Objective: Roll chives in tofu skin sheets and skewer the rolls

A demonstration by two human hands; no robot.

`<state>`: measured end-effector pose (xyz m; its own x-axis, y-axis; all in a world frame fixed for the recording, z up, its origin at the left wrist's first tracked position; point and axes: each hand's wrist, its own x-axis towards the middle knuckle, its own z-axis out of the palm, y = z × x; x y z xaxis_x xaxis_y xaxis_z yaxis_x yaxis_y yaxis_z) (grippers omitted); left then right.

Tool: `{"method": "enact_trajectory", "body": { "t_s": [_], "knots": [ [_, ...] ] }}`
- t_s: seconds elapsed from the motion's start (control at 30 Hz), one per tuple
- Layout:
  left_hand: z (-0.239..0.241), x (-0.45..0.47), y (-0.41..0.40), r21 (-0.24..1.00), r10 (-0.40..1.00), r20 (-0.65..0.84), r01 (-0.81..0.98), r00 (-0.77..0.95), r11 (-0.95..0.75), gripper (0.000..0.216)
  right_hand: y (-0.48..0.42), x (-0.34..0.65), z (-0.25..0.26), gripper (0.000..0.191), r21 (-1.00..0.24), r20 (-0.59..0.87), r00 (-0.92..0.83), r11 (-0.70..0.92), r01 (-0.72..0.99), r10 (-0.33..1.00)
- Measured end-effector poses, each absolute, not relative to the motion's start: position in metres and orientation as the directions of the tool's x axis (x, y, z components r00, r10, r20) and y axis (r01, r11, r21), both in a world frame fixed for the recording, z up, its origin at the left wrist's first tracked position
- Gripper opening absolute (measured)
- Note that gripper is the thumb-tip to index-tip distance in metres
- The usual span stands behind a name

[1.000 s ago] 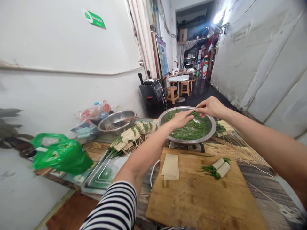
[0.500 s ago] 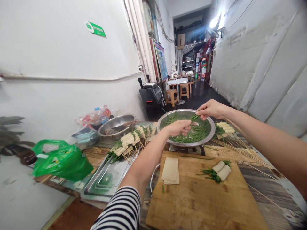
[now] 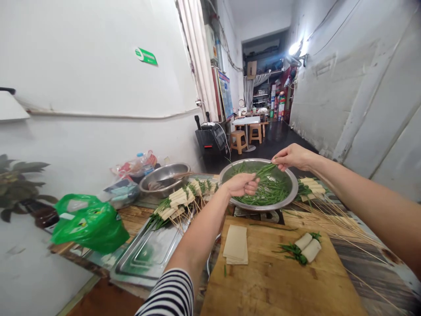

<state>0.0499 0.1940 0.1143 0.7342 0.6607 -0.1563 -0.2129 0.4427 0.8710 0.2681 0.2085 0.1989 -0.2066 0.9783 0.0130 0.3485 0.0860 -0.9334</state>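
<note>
Over a steel bowl (image 3: 289,197) of cut green chives, my left hand (image 3: 242,184) is closed on one end of a small bunch of chives (image 3: 265,170). My right hand (image 3: 291,157) pinches the other end above the bowl's far right rim. On the wooden cutting board (image 3: 263,281) lies a short stack of pale tofu sheets (image 3: 236,244). To its right are two rolled tofu sheets (image 3: 307,248) with green leaves sticking out of their ends.
Skewered rolls (image 3: 179,199) lie on a metal tray (image 3: 141,259) at left; more rolls (image 3: 312,188) sit right of the bowl near bare bamboo skewers (image 3: 351,224). A green plastic bag (image 3: 88,224), a second steel bowl (image 3: 164,177) and bagged items (image 3: 121,191) stand further left.
The whole view has shifted slightly down and to the right. Both hands stay over the bowl, the bunch of chives now stretched between them more plainly.
</note>
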Motion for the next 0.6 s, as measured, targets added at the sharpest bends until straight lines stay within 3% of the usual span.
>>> {"method": "enact_trajectory", "body": {
  "t_s": [0.17, 0.33, 0.4, 0.5, 0.6],
  "knots": [
    [0.113, 0.046, 0.193, 0.894, 0.688, -0.122, -0.222, 0.715, 0.389, 0.019, 0.21, 0.265, 0.201, 0.013, -0.929, 0.026, -0.211, 0.102, 0.356, 0.977],
    [0.106, 0.056, 0.198, 0.909, 0.823, -0.137, -0.26, 0.551, 0.325, 0.014, 0.21, 0.263, 0.2, 0.012, -0.882, 0.105, -0.179, 0.175, 0.438, 0.978],
    [0.102, 0.067, 0.201, 0.91, 0.888, -0.128, -0.303, 0.441, 0.281, 0.014, 0.204, 0.258, 0.199, 0.006, -0.778, 0.241, -0.174, 0.297, 0.554, 0.955],
    [0.101, 0.086, 0.204, 0.899, 0.953, -0.147, -0.367, 0.263, 0.24, 0.018, 0.188, 0.245, 0.192, 0.012, -0.542, 0.475, -0.208, 0.471, 0.696, 0.855],
    [0.107, 0.099, 0.206, 0.878, 0.972, -0.173, -0.423, 0.158, 0.225, 0.019, 0.168, 0.231, 0.172, 0.015, -0.437, 0.575, -0.237, 0.539, 0.72, 0.783]
  ]
}}
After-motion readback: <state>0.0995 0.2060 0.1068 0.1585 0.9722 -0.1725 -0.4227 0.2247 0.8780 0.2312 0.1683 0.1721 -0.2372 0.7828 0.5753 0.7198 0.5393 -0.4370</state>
